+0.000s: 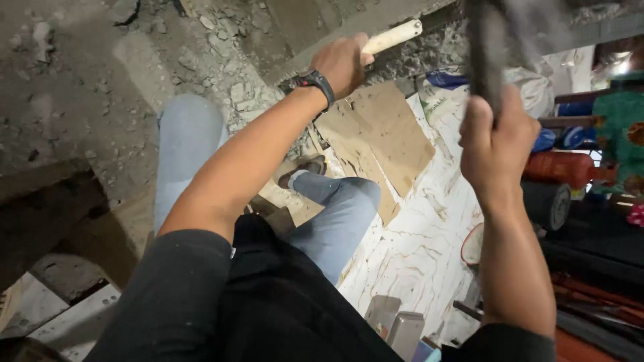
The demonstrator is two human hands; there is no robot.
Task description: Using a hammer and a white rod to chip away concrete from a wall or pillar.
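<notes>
Pale wood, the handle (392, 36) of the tool sticks out past my left hand (343, 64), which is wrapped fully round it up against the rough grey wall (80, 80); the working end is hidden behind my fist and the rubble. A dark watch (314, 82) sits on that wrist. My right hand (495, 144) is raised nearer my face, fingers curled tight round a dark shaft (486, 53), blurred, so I cannot tell what kind of tool it is.

Just beside the left hand, broken plaster and stone chips (231, 87) cling along the wall and the ledge. Below it lies one flat piece of brown cardboard (386, 131), resting on a white marbled tile floor (416, 248). My two knees in light jeans (335, 214) come between me and the floor, with one sandalled foot (302, 171) showing near the cardboard's edge.

To the right, well apart from the wall, stands a clutter: one red cylinder (560, 167), a dark roll (550, 204) under it, blue shapes (557, 139) behind. Two small grey boxes (396, 325) sit at the bottom, near my lap.
</notes>
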